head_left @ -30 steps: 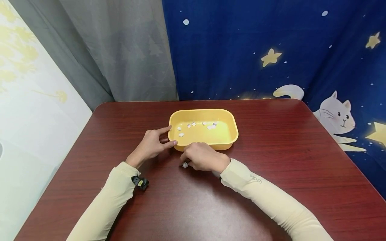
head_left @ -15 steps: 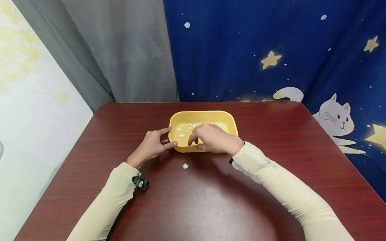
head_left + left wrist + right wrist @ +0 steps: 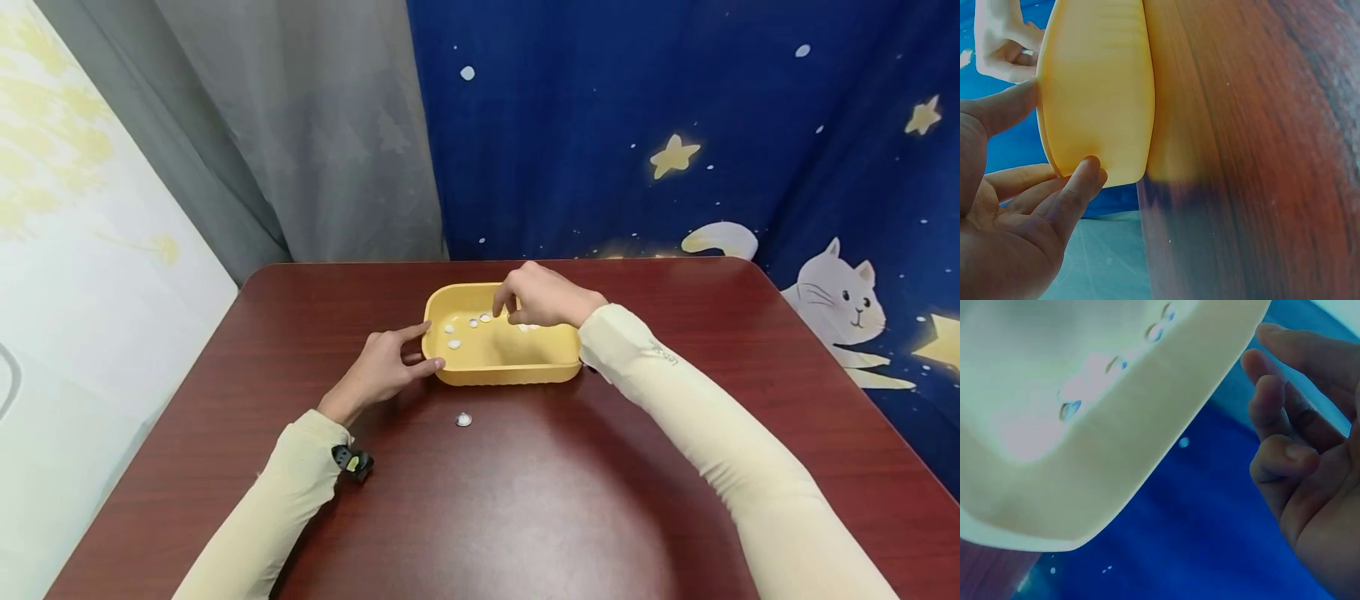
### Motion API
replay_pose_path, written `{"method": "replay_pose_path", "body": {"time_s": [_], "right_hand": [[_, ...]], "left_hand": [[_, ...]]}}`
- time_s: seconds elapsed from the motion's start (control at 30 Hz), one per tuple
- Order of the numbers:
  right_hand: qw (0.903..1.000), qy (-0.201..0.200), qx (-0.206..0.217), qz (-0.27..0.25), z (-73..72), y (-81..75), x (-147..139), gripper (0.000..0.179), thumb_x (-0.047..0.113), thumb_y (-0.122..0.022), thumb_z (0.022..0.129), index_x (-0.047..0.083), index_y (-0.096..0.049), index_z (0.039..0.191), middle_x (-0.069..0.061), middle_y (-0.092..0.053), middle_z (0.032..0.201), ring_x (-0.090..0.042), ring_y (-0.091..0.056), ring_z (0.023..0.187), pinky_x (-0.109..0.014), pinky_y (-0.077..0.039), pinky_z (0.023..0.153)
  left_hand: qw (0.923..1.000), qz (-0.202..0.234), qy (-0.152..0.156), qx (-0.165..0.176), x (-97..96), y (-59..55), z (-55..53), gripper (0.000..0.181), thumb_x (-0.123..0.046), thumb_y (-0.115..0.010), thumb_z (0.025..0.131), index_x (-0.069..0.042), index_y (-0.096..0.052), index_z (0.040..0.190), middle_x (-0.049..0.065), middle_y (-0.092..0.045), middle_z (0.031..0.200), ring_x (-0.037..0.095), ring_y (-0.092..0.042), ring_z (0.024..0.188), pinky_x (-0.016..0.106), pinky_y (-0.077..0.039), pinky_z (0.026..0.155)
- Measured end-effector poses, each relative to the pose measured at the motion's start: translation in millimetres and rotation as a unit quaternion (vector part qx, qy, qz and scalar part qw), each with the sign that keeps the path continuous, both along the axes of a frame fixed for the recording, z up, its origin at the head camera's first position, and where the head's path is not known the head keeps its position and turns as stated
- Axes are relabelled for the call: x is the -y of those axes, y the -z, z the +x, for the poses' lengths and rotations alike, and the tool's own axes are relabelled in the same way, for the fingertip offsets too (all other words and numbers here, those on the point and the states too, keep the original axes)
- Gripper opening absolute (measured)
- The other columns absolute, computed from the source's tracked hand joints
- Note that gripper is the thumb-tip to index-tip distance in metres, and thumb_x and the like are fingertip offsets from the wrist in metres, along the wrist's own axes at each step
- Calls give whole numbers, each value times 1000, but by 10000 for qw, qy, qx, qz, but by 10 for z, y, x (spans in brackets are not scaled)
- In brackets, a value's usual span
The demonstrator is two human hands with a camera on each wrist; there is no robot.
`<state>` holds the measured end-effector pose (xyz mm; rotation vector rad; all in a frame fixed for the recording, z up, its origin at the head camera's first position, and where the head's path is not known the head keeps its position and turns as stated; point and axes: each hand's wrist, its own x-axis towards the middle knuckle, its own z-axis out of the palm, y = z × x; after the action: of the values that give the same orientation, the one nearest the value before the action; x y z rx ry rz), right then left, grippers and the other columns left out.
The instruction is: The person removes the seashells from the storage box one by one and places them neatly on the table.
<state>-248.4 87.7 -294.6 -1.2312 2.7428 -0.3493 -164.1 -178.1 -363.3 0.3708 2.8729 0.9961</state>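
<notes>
A yellow tray (image 3: 501, 360) stands on the dark red table (image 3: 525, 500) with several small white pieces (image 3: 453, 343) inside it. My left hand (image 3: 386, 367) touches the tray's left end with straight index finger and thumb; the left wrist view shows those fingers (image 3: 1075, 187) against the tray's outer wall (image 3: 1097, 94). Over the tray's far right part hovers my right hand (image 3: 543, 298), fingers loosely curled. In the right wrist view this hand (image 3: 1297, 462) holds nothing beside the tray's rim (image 3: 1147, 406). One white piece (image 3: 463, 419) lies alone on the table in front of the tray.
A grey curtain (image 3: 300, 150) and a blue star-and-cat cloth (image 3: 675, 125) hang behind the table. A white panel (image 3: 75, 292) stands at the left. A small black device (image 3: 351, 461) sits at my left wrist.
My right hand left the lone white piece on the table, rose over the tray's near rim and moved to its far right part. The left hand stayed at the tray's end.
</notes>
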Motion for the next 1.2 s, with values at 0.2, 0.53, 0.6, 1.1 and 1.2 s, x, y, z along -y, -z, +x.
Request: {"method": "replay_pose_path", "body": {"time_s": [0.2,0.53,0.6,1.1,1.2], "right_hand": [[9971,300,297,627,-155,-17,37,20,10,-77,85,17,-79,103,-3,-73,89,-17,-63,80,-31,-54,73],[9937,529,711,690,-278,108,123,22,7,-74,87,14,-79,107,-4,-73,100,-18,-63,88,-32,-55,78],[9933,579,740,678,-295,142,129,22,6,-74,86,14,-80,106,-4,-74,99,-18,-63,88,-31,-55,77],[9809,1262,759,1268,-383,287,140,19,-2,-70,79,14,-79,80,1,-71,81,-16,-63,75,-27,-48,62],[9778,1423,634,1400,-405,334,125,17,0,-74,77,16,-78,77,1,-69,82,-15,-59,80,-28,-47,64]], "left_hand": [[10000,45,8,-8,15,-15,12,74,-37,-75,90,-7,-46,151,14,-53,150,23,-62,124,40,-55,97],[10000,42,3,-14,22,-7,13,74,-38,-75,90,-8,-47,151,15,-54,149,22,-64,122,40,-55,96],[10000,67,31,-31,23,-2,9,73,-38,-75,90,-7,-47,150,15,-54,149,22,-65,122,41,-55,97],[10000,64,24,16,8,-7,20,74,-38,-75,90,-7,-45,151,15,-52,152,20,-67,115,33,-57,88],[9999,126,55,10,3,2,18,74,-36,-75,90,-6,-45,151,14,-51,152,20,-67,119,37,-57,94]]}}
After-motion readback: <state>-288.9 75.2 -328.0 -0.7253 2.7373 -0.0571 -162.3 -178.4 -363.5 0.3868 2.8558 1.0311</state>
